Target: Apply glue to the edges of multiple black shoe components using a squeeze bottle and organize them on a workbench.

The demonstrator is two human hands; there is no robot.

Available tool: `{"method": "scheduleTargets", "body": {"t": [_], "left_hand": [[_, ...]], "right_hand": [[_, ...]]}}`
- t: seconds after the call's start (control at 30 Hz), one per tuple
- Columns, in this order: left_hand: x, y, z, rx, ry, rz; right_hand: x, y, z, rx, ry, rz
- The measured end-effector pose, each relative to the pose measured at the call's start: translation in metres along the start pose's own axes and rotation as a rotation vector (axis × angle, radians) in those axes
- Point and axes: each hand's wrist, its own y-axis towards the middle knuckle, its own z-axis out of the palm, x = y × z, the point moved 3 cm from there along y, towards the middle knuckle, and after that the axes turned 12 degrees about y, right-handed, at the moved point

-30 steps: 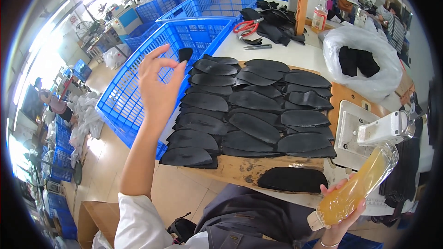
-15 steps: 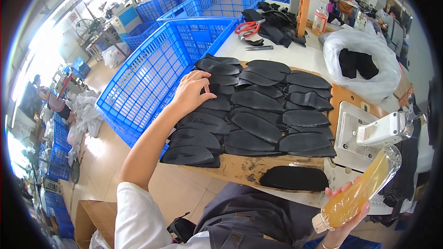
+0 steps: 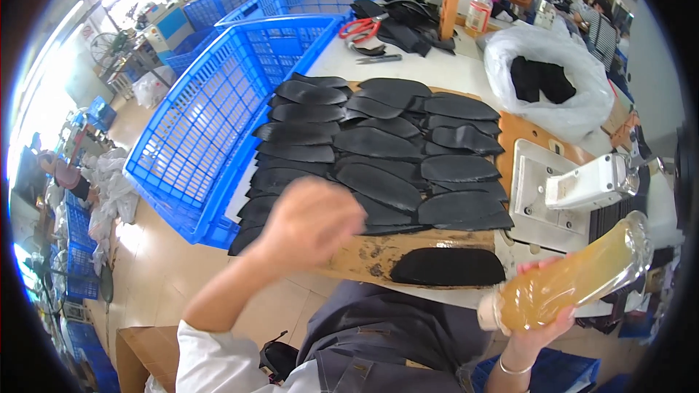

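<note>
My right hand [image 3: 540,336] is wrapped round a clear plastic bottle [image 3: 571,280] of amber liquid. The bottle lies tilted, its pale cap end toward me and to the left, its bottom up to the right. Over the near left part of several black oval flat pieces [image 3: 378,143], my left hand [image 3: 309,220] is smeared by motion; its fingers cannot be read. These pieces overlap in rows on a worn wooden board [image 3: 364,256]. One separate dark black piece [image 3: 448,267] lies on the board's near edge.
Blue plastic crates [image 3: 207,131] stand left of the table. To the right is a white machine arm [image 3: 590,183] on a metal plate. Beyond the pieces are red-handled scissors [image 3: 362,28], small snips [image 3: 378,59], black scraps [image 3: 400,22] and a plastic bag [image 3: 502,51] holding black pieces.
My left hand has left the far left pieces and come back toward me. The bottle in my right hand has tipped closer to level. The view has shifted slightly, moving the table leftward.
</note>
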Motion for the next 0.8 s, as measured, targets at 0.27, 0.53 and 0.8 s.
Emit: {"method": "scheduleTargets", "body": {"t": [0.27,0.53,0.8], "left_hand": [[-0.068,-0.055,0.054,-0.118,-0.128,0.028],[-0.069,-0.051,0.049,-0.252,-0.067,0.071],[-0.066,-0.050,0.048,-0.163,-0.071,0.033]], "right_hand": [[-0.042,0.017,0.054,0.640,-0.425,-0.133],[-0.030,0.014,0.104,0.808,-1.009,-0.296],[-0.026,0.012,0.115,0.865,-1.665,-0.450]]}}
